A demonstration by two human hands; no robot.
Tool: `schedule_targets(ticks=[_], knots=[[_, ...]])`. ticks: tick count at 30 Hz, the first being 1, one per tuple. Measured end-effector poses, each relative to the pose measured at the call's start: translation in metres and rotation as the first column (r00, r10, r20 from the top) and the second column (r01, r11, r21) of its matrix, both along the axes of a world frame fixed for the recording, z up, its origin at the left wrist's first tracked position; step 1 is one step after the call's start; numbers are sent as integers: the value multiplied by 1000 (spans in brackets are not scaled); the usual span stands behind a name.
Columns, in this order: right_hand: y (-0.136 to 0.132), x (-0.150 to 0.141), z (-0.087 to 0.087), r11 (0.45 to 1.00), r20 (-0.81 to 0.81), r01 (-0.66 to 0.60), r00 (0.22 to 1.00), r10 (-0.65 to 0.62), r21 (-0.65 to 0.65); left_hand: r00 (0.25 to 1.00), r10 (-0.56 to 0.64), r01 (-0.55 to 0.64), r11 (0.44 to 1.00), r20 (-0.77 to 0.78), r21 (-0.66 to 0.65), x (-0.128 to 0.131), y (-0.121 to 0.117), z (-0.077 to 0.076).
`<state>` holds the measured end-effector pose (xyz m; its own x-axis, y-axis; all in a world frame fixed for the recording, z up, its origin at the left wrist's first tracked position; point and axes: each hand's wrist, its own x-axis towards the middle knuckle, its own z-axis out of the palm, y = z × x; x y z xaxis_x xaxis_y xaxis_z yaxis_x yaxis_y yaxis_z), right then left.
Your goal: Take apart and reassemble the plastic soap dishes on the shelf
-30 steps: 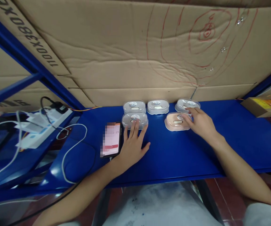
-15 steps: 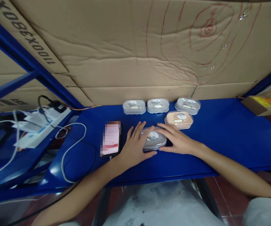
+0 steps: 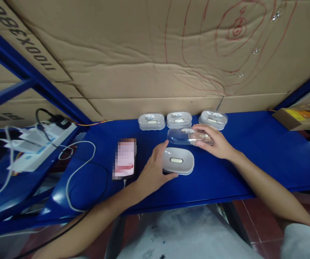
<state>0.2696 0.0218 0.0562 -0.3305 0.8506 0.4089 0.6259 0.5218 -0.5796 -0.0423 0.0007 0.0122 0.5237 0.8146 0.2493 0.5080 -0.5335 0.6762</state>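
Observation:
A grey oval box base (image 3: 182, 167), perhaps of a soap box, lies uncovered on the blue shelf with a cream oblong piece in its middle. My left hand (image 3: 155, 165) is wrapped round its left side, thumb along the front and fingers behind. Behind and above it, my right hand (image 3: 214, 141) grips a clear lid (image 3: 178, 136) with a round label by its right end. Through and behind that lid shows part of a peach-coloured box (image 3: 194, 138), mostly hidden. A phone (image 3: 124, 158) on a cable lies left of my left hand.
Lidded grey boxes, a left one (image 3: 151, 122), a middle one (image 3: 179, 120) and a right one (image 3: 213, 120), stand along the cardboard wall (image 3: 133, 82). A power strip (image 3: 40, 151) with white cables is at left. An open carton (image 3: 296, 120) sits at far right.
The clear lid has come off the grey box, lifted up and back in my right hand. My left hand has stayed at the base.

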Motion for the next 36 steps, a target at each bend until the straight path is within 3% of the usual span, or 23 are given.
schedule_targets(ticks=[2,8,11,14,18,21,23,27,33,36], knots=[[10,-5,3,998,22,55,998,-56,40,998,-11,12,1000,-68,21,1,-2,-1],[47,-58,-12,988,226,-143,962,152,-54,977,-150,144,988,-153,-48,3,-16,-1],[66,-81,-26,984,235,-154,957,172,-92,963,-205,190,977,-173,-96,4,-17,2],[73,-90,-29,981,223,-156,958,178,-114,962,-223,207,972,-157,-112,5,-13,6],[49,-75,-8,968,162,-205,960,227,-145,989,-134,126,984,-60,-124,4,-7,6],[13,-55,7,882,62,-376,911,408,-286,996,-51,66,979,79,-195,3,-5,5],[-10,-45,8,852,49,-404,895,444,-331,988,-32,67,971,154,-230,2,-4,4],[-39,-41,-4,895,107,-308,928,358,-322,973,1,60,964,231,-258,2,-5,3],[-34,-37,-2,866,12,-367,919,395,-339,912,-8,190,895,410,-404,3,-4,5],[-25,-27,3,881,-47,-349,934,353,-319,936,-64,203,902,347,-382,4,-6,7]])
